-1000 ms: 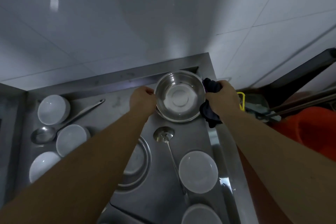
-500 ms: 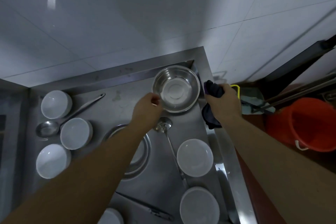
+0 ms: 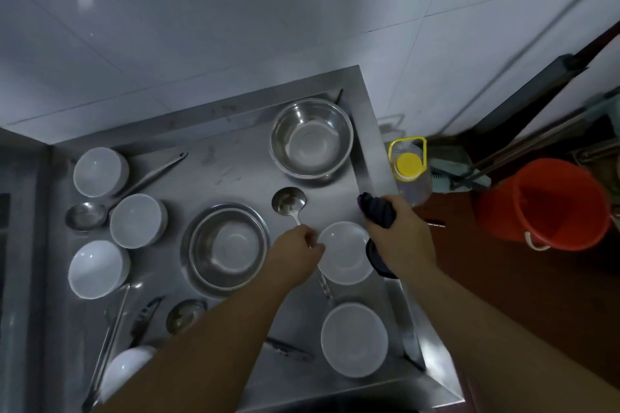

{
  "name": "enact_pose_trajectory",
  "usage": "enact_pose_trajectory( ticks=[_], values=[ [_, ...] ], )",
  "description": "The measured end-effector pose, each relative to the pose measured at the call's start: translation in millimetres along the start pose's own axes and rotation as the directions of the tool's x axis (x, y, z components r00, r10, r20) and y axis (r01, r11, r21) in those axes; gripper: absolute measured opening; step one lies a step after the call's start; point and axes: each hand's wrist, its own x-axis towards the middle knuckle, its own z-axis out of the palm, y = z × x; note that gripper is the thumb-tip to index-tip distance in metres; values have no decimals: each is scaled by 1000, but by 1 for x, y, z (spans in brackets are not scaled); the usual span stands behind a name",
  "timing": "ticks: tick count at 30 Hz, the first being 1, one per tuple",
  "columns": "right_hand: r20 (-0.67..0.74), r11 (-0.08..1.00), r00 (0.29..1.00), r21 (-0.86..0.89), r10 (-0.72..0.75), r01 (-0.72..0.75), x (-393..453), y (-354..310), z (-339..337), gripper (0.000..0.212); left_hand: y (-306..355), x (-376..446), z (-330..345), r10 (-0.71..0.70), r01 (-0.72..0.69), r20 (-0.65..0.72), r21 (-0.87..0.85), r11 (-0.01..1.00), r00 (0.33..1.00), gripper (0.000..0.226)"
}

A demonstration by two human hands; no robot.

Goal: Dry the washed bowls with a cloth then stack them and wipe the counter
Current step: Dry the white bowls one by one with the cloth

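Observation:
Beside the right edge of the steel counter (image 3: 235,164) a white bowl (image 3: 345,253) sits upright. My left hand (image 3: 297,245) is at its left rim, thumb and fingers pinched there, above the handle of a ladle (image 3: 288,201). Just right of the bowl, my right hand (image 3: 402,238) is closed on a dark cloth (image 3: 375,211); part of the cloth hangs below the hand. A large steel bowl (image 3: 312,139) stands alone in the back right corner. Another steel bowl (image 3: 229,246) sits mid-counter. Several white bowls rest at the left (image 3: 137,220) and one at the front right (image 3: 354,339).
Two more ladles (image 3: 85,214) (image 3: 183,315) and tongs (image 3: 107,342) lie on the left and front of the counter. A tiled wall backs it. Off the right edge stand a yellow-capped bottle (image 3: 407,164) and a red bucket (image 3: 553,204) on the floor.
My left hand let go of the steel bowl, left in the back right corner, and drew back to the white bowl's rim. My right hand with the cloth came nearer too.

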Motion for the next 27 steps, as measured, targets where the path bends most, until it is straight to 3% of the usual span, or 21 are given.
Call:
enact_pose_trajectory(
  ticks=[4, 8, 16, 21, 25, 27],
  values=[
    [7, 1000, 1000, -10, 20, -20, -22, 10, 2, 28, 0, -4, 19, -26, 26, 7, -3, 1000, 1000, 35],
    [8, 999, 999, 0, 36, -36, -35, 13, -2, 31, 2, -5, 27, -85, 83, -53, -49, 995, 995, 21],
    [-8, 999, 1000, 38, -5, 5, -57, -9, -11, 32, 6, -31, 1, -169, 148, -38, -324, 934, 985, 16],
    [4, 988, 999, 148, -42, 41, -80, -47, -7, 47, -10, -67, -31, -230, 219, 77, -688, 692, 970, 13],
    [3, 976, 997, 204, -83, 81, -105, -85, 3, 46, -25, -103, -60, -162, 224, 167, -864, 451, 972, 19],
    [62, 974, 992, 204, -110, 95, -123, -106, 8, 42, -34, -122, -75, -105, 187, 159, -905, 382, 982, 21]
  ],
)
